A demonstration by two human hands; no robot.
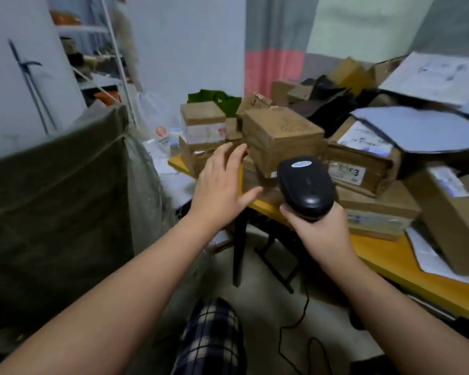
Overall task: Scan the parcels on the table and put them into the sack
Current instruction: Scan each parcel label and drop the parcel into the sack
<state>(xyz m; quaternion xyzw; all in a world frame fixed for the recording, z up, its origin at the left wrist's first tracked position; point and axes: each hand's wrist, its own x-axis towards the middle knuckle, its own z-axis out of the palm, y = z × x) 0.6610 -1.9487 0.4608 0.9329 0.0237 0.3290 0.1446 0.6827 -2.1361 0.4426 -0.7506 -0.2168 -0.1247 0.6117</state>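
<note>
Reaching one-handed is the main risk here. The left hand (222, 182) is spread wide, its fingers (225, 154) straight and holding nothing, just left of the scanner (305, 182) and close to the stacked brown box (282, 133) that sits just beyond the scanner. Whether they touch the cardboard I cannot tell. The right hand (320, 234) has its fingers wrapped round the scanner's handle, with the head pointing away at the parcels.

That box rests on others close to the near edge of the yellow surface (377, 253), so a sideways pull could drag its neighbours off onto the floor. No label shows on the faces turned toward the scanner. It may need turning before a read, which is awkward with one free hand.

The sack (57, 190) stands well left of the scanner, across open floor, so a box carried over in a loose grip could drop short. The cable (306, 301) hangs below the scanner and could snag on the legs under the surface.
</note>
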